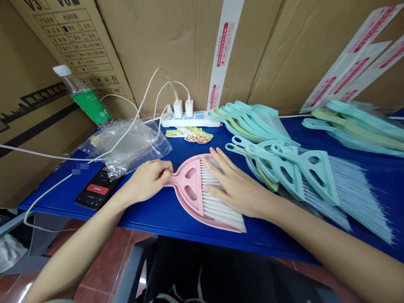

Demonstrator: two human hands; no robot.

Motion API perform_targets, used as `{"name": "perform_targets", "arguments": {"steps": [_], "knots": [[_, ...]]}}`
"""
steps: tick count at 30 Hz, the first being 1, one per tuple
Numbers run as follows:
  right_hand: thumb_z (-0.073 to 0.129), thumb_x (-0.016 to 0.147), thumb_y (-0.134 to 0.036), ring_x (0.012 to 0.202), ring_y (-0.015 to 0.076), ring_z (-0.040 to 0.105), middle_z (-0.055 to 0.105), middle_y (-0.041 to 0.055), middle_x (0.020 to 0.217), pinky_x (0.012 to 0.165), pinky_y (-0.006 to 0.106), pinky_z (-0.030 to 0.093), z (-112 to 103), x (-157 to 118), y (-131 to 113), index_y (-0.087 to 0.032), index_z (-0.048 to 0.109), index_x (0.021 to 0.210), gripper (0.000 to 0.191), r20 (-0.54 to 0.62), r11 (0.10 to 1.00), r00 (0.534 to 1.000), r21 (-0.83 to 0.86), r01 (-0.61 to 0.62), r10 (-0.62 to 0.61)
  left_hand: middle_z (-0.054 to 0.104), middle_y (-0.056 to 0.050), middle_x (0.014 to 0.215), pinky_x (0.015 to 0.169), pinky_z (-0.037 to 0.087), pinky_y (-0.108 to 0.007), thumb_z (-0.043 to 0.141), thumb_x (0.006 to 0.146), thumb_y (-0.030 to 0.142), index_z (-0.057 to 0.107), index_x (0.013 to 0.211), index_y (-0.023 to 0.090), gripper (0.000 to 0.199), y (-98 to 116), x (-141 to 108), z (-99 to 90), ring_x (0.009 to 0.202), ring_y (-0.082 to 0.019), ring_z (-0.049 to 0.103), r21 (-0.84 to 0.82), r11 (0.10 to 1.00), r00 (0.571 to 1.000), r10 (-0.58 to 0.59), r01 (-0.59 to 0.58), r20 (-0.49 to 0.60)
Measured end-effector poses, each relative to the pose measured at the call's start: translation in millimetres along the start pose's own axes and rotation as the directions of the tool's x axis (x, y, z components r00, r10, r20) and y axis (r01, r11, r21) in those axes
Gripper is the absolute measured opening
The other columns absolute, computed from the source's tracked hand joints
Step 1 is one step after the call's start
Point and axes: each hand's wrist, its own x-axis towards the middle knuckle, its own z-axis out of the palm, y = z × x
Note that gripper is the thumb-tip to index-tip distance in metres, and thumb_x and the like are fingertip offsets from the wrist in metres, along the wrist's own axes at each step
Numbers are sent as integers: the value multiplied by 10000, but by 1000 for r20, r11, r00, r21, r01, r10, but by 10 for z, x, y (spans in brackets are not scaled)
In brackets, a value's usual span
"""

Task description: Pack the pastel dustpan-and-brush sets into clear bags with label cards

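Note:
A pink dustpan (180,198) lies on the blue table near its front edge, with a pink hand brush (191,185) nested in it, white bristles pointing right. My left hand (150,179) is closed around the handle end at the left, hiding that end. Flat across the bristles rests my right hand (232,185), its fingers spread. Right of it, several turquoise hand brushes (318,172) overlap in a pile, one greenish among them. Behind those sits a stack of turquoise dustpans (252,120), also with a green one.
Wrapped dustpans (362,130) lie at the far right. A power strip (192,120) with chargers stands against cardboard boxes (176,46). Colourful labels (192,134), a clear plastic bag (132,141), a bottle (90,103) and a phone (96,191) are around the left side; white cables cross there.

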Motion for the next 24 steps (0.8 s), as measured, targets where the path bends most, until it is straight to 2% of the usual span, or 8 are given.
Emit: {"name": "perform_targets", "arguments": {"steps": [2,8,12,16,19,21,24], "knots": [[342,993,-546,1492,340,82,184,231,1626,1142,585,292,1,-3,30,-105,303,1546,708,0,999,999,-8,-34,34,614,-12,726,688,424,-316,310,834,284,486,707,221,227,-6,3,12,701,-191,584,18,1000,1000,25,-24,-17],[332,986,-568,1489,332,171,277,186,1613,1124,586,341,15,0,95,-180,242,1573,709,-51,997,996,-10,-76,75,618,-12,756,781,472,-334,392,799,220,565,754,208,179,-18,60,-16,763,-185,565,38,989,982,148,-144,-115],[323,976,-575,1462,350,275,327,213,1584,1118,595,347,-9,34,79,-134,290,1552,726,-53,991,990,-40,-130,128,657,-46,865,826,486,-372,423,844,187,628,868,181,206,74,126,-87,833,-204,575,152,965,959,239,-216,-153],[296,977,-558,1432,368,347,379,256,1543,1093,613,371,-27,72,78,-84,321,1530,729,-67,981,981,-61,-184,180,692,-96,996,860,510,-391,389,891,148,665,983,146,292,266,268,-137,947,-237,598,349,902,955,292,-255,-59],[291,978,-523,1401,376,404,419,260,1519,1084,611,384,-21,82,124,-75,325,1526,708,-93,980,980,-70,-184,178,686,-108,1173,924,516,-387,395,850,55,651,1130,126,386,384,472,-123,1082,-243,611,461,848,960,277,-261,34],[298,978,-507,1378,364,444,452,234,1505,1075,586,407,-15,80,167,-103,330,1529,684,-119,981,979,-76,-176,167,638,-107,1310,980,501,-382,421,840,34,613,1251,142,466,408,638,-91,1180,-241,597,479,831,958,267,-282,102],[292,983,-521,1348,339,489,509,187,1475,1046,540,456,-15,76,218,-160,345,1532,659,-162,983,976,-85,-160,145,515,-123,1475,1083,436,-403,414,850,28,520,1391,159,567,363,871,-37,1325,-248,515,428,853,955,269,-297,126]]}}
